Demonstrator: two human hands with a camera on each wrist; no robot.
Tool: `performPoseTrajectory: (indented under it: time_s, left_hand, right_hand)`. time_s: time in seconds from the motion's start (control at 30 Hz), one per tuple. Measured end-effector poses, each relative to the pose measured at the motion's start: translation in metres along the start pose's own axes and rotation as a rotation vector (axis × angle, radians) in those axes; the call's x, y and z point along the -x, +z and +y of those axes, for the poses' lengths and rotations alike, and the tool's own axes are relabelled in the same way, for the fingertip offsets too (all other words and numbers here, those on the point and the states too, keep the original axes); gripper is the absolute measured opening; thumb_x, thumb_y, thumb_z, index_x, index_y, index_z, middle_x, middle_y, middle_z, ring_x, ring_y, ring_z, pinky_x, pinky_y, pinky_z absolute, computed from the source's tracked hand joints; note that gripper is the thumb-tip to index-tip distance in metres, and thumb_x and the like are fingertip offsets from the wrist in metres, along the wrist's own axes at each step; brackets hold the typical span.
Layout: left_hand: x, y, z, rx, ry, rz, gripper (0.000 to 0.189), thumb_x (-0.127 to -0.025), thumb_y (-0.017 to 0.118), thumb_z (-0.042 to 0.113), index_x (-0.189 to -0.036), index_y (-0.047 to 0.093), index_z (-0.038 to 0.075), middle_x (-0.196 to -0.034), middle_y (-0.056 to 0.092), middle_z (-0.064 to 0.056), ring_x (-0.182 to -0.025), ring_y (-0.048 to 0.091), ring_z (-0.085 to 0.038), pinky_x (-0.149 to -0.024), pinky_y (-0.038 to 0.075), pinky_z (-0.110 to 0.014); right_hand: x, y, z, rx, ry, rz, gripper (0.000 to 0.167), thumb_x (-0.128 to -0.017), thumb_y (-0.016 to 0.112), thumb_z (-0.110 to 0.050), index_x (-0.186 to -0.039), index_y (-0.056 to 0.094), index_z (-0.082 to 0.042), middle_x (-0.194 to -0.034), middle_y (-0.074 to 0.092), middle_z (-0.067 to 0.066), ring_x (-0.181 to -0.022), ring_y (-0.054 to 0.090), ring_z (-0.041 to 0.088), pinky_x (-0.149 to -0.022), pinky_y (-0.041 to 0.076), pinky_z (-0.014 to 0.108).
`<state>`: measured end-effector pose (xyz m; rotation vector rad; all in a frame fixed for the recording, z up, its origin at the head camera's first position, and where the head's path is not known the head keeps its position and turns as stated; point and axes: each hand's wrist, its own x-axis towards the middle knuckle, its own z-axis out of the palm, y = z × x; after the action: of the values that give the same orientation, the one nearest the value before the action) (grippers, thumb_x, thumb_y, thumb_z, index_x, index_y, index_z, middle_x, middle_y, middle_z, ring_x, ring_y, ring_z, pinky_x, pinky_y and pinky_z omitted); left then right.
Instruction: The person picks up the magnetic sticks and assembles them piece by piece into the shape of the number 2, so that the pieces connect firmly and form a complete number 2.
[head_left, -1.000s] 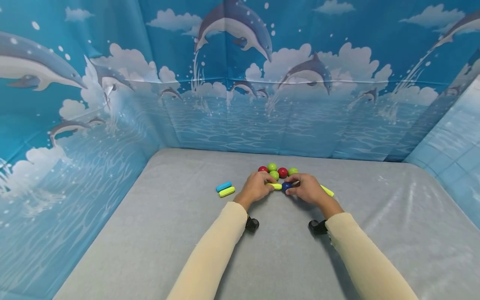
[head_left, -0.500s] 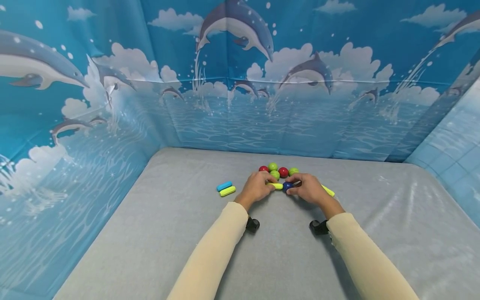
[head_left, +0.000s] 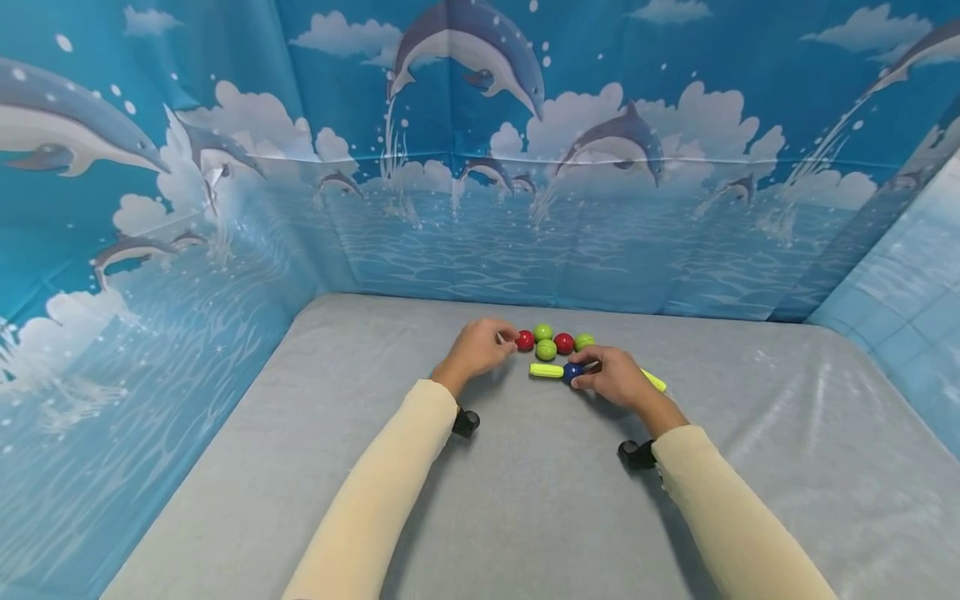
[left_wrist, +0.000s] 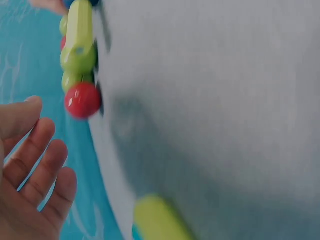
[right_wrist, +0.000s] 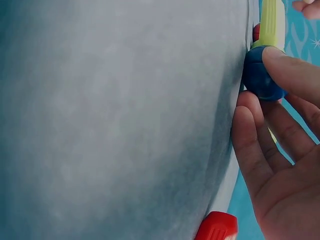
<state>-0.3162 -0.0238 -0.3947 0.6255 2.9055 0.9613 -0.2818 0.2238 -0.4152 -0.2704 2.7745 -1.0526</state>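
Observation:
My right hand [head_left: 617,379] pinches a dark blue ball [right_wrist: 261,75] between thumb and fingers. A yellow stick [head_left: 546,371] joins the ball on its left side and points left. My left hand [head_left: 480,348] holds nothing; its fingers are loosely bent and apart in the left wrist view. Beside its fingertips in the head view is a red ball [head_left: 525,341], the leftmost of a cluster. Green balls [head_left: 546,349] and a second red ball [head_left: 564,343] lie just behind the yellow stick.
Another yellow stick [head_left: 654,380] shows beyond my right hand. A yellow-green stick [left_wrist: 159,219], with a bit of blue beside it, lies below the left wrist. Low in the right wrist view is a red piece [right_wrist: 217,226]. A dolphin-print curtain [head_left: 480,233] borders the grey table [head_left: 540,500].
My left hand has let go of the yellow stick and moved left and slightly back, to the red ball. It now hides the blue and yellow sticks at left. The right hand stays put.

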Motion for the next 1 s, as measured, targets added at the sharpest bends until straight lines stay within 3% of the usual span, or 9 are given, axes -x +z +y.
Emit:
performPoseTrajectory:
  time_s: [0.17, 0.33, 0.7, 1.0]
  left_hand:
    - [0.003, -0.020, -0.014, -0.037, -0.011, 0.008, 0.024, -0.097, 0.064, 0.019, -0.119, 0.072, 0.012, -0.114, 0.071, -0.003, -0.101, 0.063, -0.019, -0.084, 0.053, -0.035]
    - [0.005, -0.026, -0.025, -0.035, -0.020, 0.012, 0.026, -0.098, 0.063, 0.020, -0.121, 0.071, 0.012, -0.118, 0.069, -0.003, -0.103, 0.062, -0.021, -0.086, 0.053, -0.037]
    - [0.005, -0.015, -0.035, -0.017, -0.033, 0.025, 0.026, -0.096, 0.066, 0.017, -0.120, 0.071, 0.011, -0.122, 0.068, -0.003, -0.104, 0.061, -0.021, -0.088, 0.052, -0.036]
    - [-0.001, -0.002, -0.032, 0.006, -0.100, 0.028, 0.030, -0.096, 0.066, 0.017, -0.125, 0.069, 0.014, -0.128, 0.066, -0.001, -0.107, 0.062, -0.020, -0.090, 0.052, -0.037]
  right_hand:
    - [-0.001, 0.001, -0.002, 0.001, 0.000, -0.012, 0.035, -0.091, 0.071, -0.013, -0.125, 0.065, -0.006, -0.128, 0.063, 0.023, -0.111, 0.065, 0.035, -0.082, 0.055, 0.038]
    - [0.000, 0.000, -0.001, 0.021, 0.008, -0.017, 0.035, -0.092, 0.069, -0.013, -0.126, 0.064, -0.006, -0.129, 0.063, 0.023, -0.112, 0.064, 0.035, -0.086, 0.055, 0.041]
    - [0.000, 0.000, -0.001, 0.014, 0.008, -0.010, 0.034, -0.091, 0.070, -0.013, -0.124, 0.065, -0.006, -0.129, 0.062, 0.024, -0.111, 0.064, 0.036, -0.085, 0.056, 0.041]
    - [-0.003, 0.001, 0.000, 0.006, 0.008, -0.011, 0.034, -0.091, 0.070, -0.013, -0.124, 0.065, -0.006, -0.129, 0.062, 0.023, -0.112, 0.064, 0.036, -0.086, 0.055, 0.041]
